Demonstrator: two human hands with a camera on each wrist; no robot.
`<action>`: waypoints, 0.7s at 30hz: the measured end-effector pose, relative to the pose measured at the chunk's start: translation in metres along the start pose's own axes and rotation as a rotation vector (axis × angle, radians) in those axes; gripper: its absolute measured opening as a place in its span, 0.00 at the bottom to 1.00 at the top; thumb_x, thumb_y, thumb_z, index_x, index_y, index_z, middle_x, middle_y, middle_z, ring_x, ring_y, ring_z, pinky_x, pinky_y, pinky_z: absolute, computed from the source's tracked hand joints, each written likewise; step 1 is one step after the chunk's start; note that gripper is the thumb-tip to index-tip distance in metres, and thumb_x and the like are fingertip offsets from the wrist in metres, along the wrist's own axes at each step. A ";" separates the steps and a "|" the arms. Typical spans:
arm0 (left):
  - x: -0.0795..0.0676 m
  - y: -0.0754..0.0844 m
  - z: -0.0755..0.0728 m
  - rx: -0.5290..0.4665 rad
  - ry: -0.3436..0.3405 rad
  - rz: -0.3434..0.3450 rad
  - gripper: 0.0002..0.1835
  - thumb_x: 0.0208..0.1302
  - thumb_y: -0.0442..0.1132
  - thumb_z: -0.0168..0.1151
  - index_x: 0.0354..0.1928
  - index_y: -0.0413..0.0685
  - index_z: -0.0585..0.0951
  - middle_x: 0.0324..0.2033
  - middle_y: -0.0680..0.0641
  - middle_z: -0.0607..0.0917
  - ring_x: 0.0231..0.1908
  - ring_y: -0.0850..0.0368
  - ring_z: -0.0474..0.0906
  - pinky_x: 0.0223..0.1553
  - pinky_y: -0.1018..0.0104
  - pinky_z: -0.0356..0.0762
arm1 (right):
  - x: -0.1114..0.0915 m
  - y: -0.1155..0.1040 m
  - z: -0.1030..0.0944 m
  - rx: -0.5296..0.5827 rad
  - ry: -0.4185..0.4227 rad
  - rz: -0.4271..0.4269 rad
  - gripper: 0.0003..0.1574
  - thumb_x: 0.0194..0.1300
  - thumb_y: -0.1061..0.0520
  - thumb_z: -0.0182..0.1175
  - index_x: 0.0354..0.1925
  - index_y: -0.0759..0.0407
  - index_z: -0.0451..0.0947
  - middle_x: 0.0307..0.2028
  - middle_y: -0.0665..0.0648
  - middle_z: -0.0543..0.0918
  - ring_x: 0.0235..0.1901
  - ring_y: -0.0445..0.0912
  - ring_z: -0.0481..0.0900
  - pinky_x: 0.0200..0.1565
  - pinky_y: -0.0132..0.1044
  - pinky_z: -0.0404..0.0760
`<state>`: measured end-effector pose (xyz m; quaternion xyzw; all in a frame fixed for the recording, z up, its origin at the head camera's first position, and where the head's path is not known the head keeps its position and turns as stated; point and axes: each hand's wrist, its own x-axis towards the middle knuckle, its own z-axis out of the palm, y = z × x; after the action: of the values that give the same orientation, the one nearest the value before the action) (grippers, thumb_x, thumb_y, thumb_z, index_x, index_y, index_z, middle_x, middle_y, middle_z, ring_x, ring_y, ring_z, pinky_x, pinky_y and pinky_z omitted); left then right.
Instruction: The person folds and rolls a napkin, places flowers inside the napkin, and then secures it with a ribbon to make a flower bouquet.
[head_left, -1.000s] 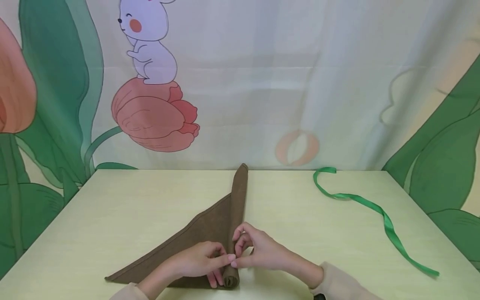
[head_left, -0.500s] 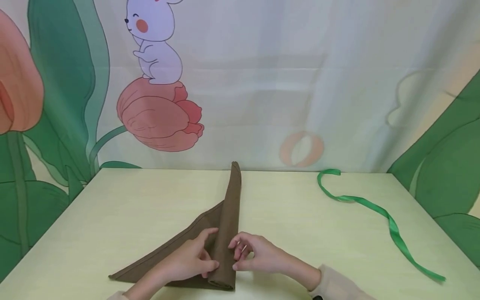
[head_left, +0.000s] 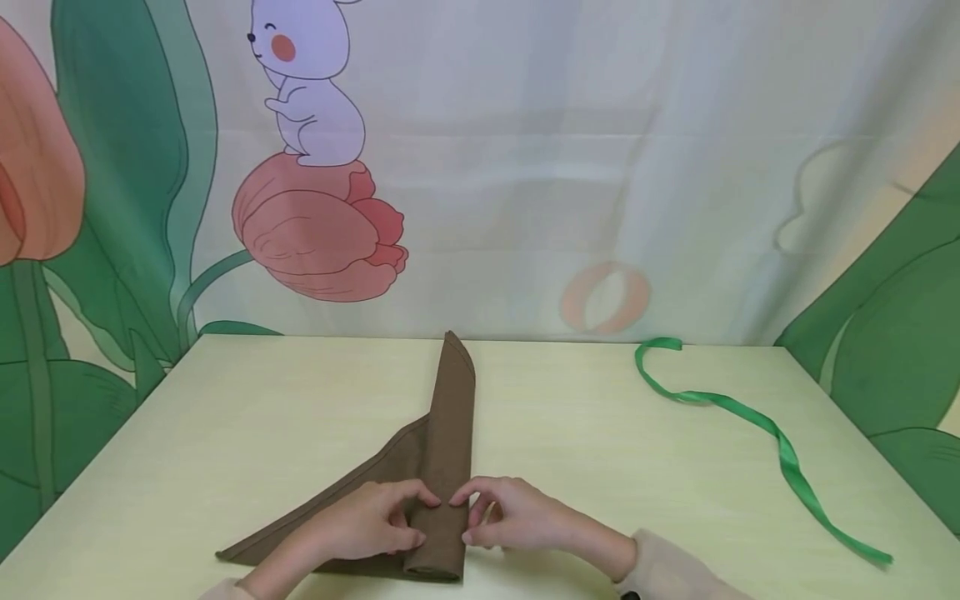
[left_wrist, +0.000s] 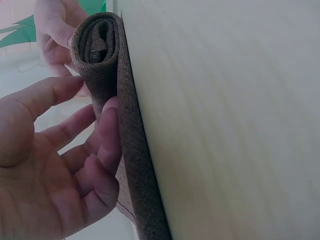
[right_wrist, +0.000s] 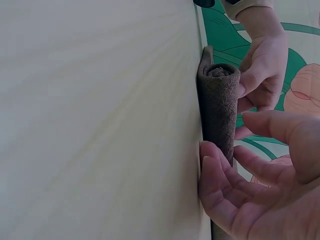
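A brown cloth point(head_left: 453, 433) lies at the front middle, its right part rolled into a tube and its flat part point(head_left: 330, 521) tapering to a corner at left. My left hand point(head_left: 367, 521) holds the roll from its left side, thumb and index finger on it. On the other side, my right hand point(head_left: 517, 517) has its index fingertip on top of the roll and its thumb at the right edge. In the left wrist view, the roll's coiled end point(left_wrist: 97, 42) shows its layers. Low along the roll, the curled right-hand fingers point(right_wrist: 212, 172) sit close to the table in the right wrist view.
A wavy green ribbon point(head_left: 780, 450) lies on the right of the pale table point(head_left: 570, 417). Behind the table's far edge hangs a curtain point(head_left: 480, 167) printed with a rabbit, tulips and leaves.
The roll has moved left and grown wider, with less flat cloth beside it. Both hands shifted; the left now lies along the roll's left side. The ribbon stays on the table.
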<state>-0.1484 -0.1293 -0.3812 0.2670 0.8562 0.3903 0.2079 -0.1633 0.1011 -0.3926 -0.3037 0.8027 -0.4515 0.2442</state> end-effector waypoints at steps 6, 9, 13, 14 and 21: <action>0.002 0.000 -0.002 0.030 -0.039 -0.006 0.18 0.57 0.40 0.63 0.49 0.47 0.74 0.14 0.56 0.74 0.14 0.68 0.63 0.17 0.75 0.60 | 0.008 -0.002 0.001 -0.027 0.012 0.049 0.18 0.57 0.61 0.62 0.47 0.59 0.74 0.24 0.50 0.76 0.15 0.41 0.74 0.15 0.27 0.69; 0.002 0.001 -0.003 0.046 -0.051 0.008 0.18 0.56 0.40 0.63 0.49 0.47 0.73 0.13 0.58 0.71 0.13 0.68 0.61 0.17 0.75 0.59 | 0.012 -0.002 0.001 -0.040 0.019 0.070 0.17 0.57 0.60 0.62 0.46 0.58 0.75 0.22 0.49 0.75 0.14 0.40 0.74 0.15 0.27 0.68; 0.005 0.004 -0.002 0.067 -0.050 0.025 0.18 0.55 0.39 0.65 0.47 0.48 0.72 0.15 0.57 0.70 0.15 0.68 0.63 0.19 0.74 0.60 | 0.014 -0.001 0.000 -0.046 0.031 0.089 0.15 0.56 0.60 0.63 0.44 0.58 0.76 0.19 0.49 0.76 0.13 0.40 0.73 0.15 0.27 0.68; 0.006 0.004 -0.002 0.068 -0.049 0.023 0.18 0.54 0.39 0.65 0.47 0.49 0.72 0.16 0.57 0.71 0.16 0.68 0.63 0.19 0.74 0.61 | 0.013 -0.001 -0.001 -0.046 0.033 0.092 0.14 0.56 0.60 0.63 0.43 0.58 0.76 0.19 0.49 0.76 0.13 0.40 0.72 0.16 0.27 0.68; 0.019 0.011 0.007 0.058 -0.048 0.010 0.18 0.53 0.39 0.66 0.46 0.50 0.73 0.18 0.55 0.72 0.18 0.66 0.65 0.20 0.73 0.62 | 0.004 0.003 -0.013 -0.025 0.039 0.119 0.13 0.54 0.60 0.64 0.40 0.59 0.77 0.17 0.50 0.75 0.12 0.40 0.71 0.17 0.28 0.67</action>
<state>-0.1556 -0.1070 -0.3799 0.2866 0.8605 0.3600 0.2185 -0.1754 0.1073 -0.3896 -0.2496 0.8294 -0.4320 0.2511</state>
